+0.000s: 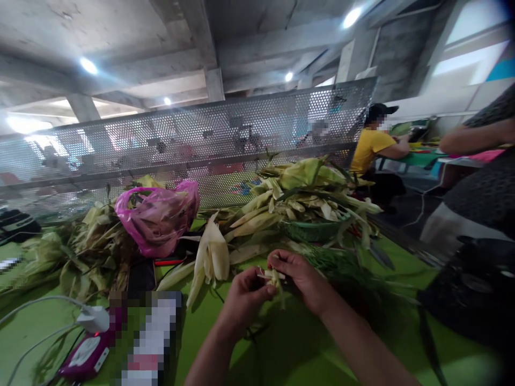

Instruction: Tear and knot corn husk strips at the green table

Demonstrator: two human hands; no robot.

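Between my two hands is a small pale-yellow bundle of corn husk strips (275,279), with loose ends hanging below it. My left hand (250,289) pinches its left side between thumb and fingers. On the other side, my right hand (295,273) is closed with thumb and forefinger pressed together at the upper end of the strips. Just behind my left hand lies a bunch of pale dry corn husks (213,252). Beyond my right hand is a spread of fine green strands (338,262), beside a green basket (308,231) heaped with corn husks (309,185).
A pink plastic bag (161,217) and more husks (94,244) stand back left. Front left are a purple power strip (82,356), a white plug (94,319) and a blurred flat device (155,338). A black bag (470,284) sits right. A perforated metal screen (173,145) closes the back.
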